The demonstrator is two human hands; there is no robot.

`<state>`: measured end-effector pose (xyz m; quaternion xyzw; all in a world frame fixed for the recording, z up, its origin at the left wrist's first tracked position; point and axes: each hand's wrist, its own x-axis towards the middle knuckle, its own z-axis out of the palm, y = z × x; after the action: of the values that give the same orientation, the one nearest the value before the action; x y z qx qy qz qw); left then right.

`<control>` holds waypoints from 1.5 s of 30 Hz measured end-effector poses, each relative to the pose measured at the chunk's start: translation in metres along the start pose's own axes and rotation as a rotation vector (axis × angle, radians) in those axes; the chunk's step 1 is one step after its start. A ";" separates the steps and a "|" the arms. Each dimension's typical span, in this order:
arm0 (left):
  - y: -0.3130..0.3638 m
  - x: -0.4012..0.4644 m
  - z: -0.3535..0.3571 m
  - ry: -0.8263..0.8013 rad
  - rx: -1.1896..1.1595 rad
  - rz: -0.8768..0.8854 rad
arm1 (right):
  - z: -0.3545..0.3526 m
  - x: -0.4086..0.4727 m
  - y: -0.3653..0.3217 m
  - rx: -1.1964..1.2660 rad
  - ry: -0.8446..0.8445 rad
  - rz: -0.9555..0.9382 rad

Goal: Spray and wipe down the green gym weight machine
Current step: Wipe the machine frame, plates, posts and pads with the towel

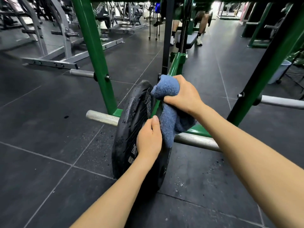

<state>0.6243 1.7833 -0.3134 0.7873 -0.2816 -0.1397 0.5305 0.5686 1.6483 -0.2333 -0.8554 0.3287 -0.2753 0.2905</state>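
The green machine (97, 56) fills the middle of the view, its frame posts rising from the dark tiled floor (41, 145) and its base rail running away from the camera. A black plate (131, 122) stands on edge on the floor, against the near end of the frame, with a steel peg (102, 117) sticking out to its left and another (197, 142) to its right. The right hand (184, 94) is clenched around a bunched blue cloth (169, 116), pressing it against the plate's top edge and the frame behind; the loose end of the cloth hangs down beside the plate. The left hand (148, 140) grips the plate's rim, fingers curled over it and thumb up, touching the cloth. Grey racks (54, 38) stand well apart at the far left, and a seated person's legs (199, 27) show at the far end.
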 end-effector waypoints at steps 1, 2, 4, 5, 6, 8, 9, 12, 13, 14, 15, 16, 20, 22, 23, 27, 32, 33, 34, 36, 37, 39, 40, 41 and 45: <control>0.005 0.006 -0.001 -0.004 -0.003 -0.050 | 0.000 -0.007 0.001 0.013 0.007 -0.018; 0.010 0.014 -0.002 -0.013 0.005 -0.101 | 0.002 -0.015 0.002 0.032 0.015 -0.030; 0.022 0.027 0.000 -0.041 0.017 -0.157 | 0.005 -0.029 0.003 0.065 0.029 -0.051; 0.027 0.029 0.003 -0.062 0.024 -0.165 | 0.005 -0.034 0.005 0.071 0.030 -0.070; 0.028 0.028 0.005 -0.083 0.029 -0.169 | 0.004 -0.038 0.005 0.067 0.021 -0.096; 0.019 0.021 0.009 -0.092 0.025 -0.126 | 0.000 -0.035 0.003 0.015 -0.022 -0.156; 0.013 0.015 0.009 -0.068 0.016 -0.078 | -0.002 -0.029 0.002 -0.012 -0.045 -0.171; 0.001 0.004 0.008 0.027 0.000 0.025 | -0.005 0.002 0.002 0.010 -0.022 -0.084; 0.000 0.002 0.008 0.045 0.005 0.036 | -0.005 0.012 0.003 0.033 0.002 -0.028; -0.001 0.000 0.008 0.052 0.013 0.041 | -0.004 0.019 0.004 0.048 0.017 0.017; -0.004 -0.003 0.008 0.056 0.024 0.046 | -0.004 0.022 0.006 0.058 0.018 0.041; -0.006 -0.005 0.007 0.060 0.035 0.050 | -0.003 0.021 0.006 0.066 0.008 0.048; -0.026 -0.019 0.004 0.054 0.065 0.099 | -0.001 -0.012 0.001 0.089 -0.023 0.021; -0.037 -0.030 0.000 0.039 0.107 0.139 | 0.004 -0.032 0.001 0.093 -0.026 -0.012; -0.043 -0.036 -0.004 0.015 0.133 0.152 | 0.007 -0.042 0.002 0.102 -0.035 -0.037; -0.061 -0.056 -0.025 -0.186 0.341 0.161 | -0.003 -0.067 0.000 0.105 -0.115 -0.123; -0.031 -0.043 -0.028 -0.084 0.179 0.143 | -0.025 -0.049 0.003 0.079 0.192 0.035; -0.016 -0.033 -0.026 -0.075 0.153 0.166 | -0.025 -0.046 0.002 0.063 0.225 0.033; -0.003 -0.021 -0.021 -0.083 0.144 0.177 | -0.025 -0.043 0.002 0.043 0.223 0.017; 0.019 0.001 -0.012 -0.133 0.181 0.156 | -0.022 -0.042 0.002 0.017 0.189 -0.010; 0.023 0.009 -0.008 -0.165 0.200 0.143 | -0.021 -0.042 0.003 0.034 0.169 -0.020; 0.023 0.014 -0.001 -0.215 0.172 0.116 | -0.014 -0.043 0.004 0.117 0.112 -0.049; 0.021 0.013 0.001 -0.212 0.145 0.112 | -0.010 -0.042 0.004 0.146 0.077 -0.068; 0.017 0.010 0.001 -0.188 0.140 0.116 | -0.006 -0.041 0.005 0.158 0.041 -0.082; 0.005 0.006 0.004 -0.114 0.144 0.143 | -0.001 -0.015 0.010 0.132 -0.023 -0.083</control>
<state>0.6259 1.7753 -0.3101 0.7921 -0.3761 -0.1252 0.4642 0.5546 1.6531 -0.2433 -0.8505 0.2707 -0.2982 0.3383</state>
